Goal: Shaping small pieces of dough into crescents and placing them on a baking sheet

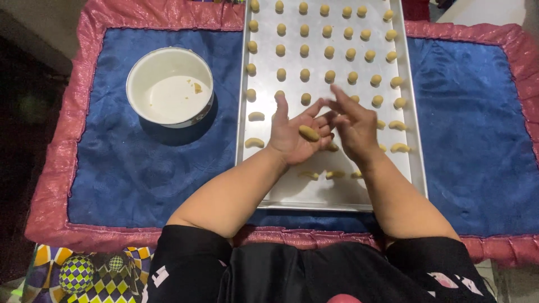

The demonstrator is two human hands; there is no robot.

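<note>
Dough (308, 133) lies on left hand (295, 134), palm open, long axis slanting; right hand (353, 126) just beside, fingers spread, apparently empty, above tray (314, 193).

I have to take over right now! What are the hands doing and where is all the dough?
Left hand: open, palm up, a small roll of dough lying on it.
Right hand: open, empty, fingers against the left hand's fingertips.
Both are above the metal baking tray on the blue cloth.
Done: rows of little dough balls fill the far part; curved crescent pieces lie in the near rows.
Left: the near end of the tray is bare. The white bowl holds only crumbs.
</note>
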